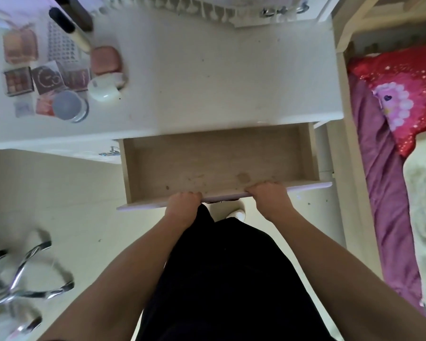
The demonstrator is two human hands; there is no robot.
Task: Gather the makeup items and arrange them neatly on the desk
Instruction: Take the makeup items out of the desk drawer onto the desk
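Far left of white desk (219,70): clustered makeup items (47,80), flat square palettes, round jars, dark-capped cream tube (70,29) lying diagonally, cap probably rearward | left hand (181,207) curled, gripping open pale wooden drawer (219,156) front | right hand (268,198) likewise.

desk (207,70) centre and right: bare | makeup cluster (59,77): far-left | drawer (219,156): open, bare inside

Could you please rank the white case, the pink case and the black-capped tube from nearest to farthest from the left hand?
From the left hand, gripping the drawer:
1. White case, left on the desk.
2. Pink case, just behind it.
3. Tube, far back left.
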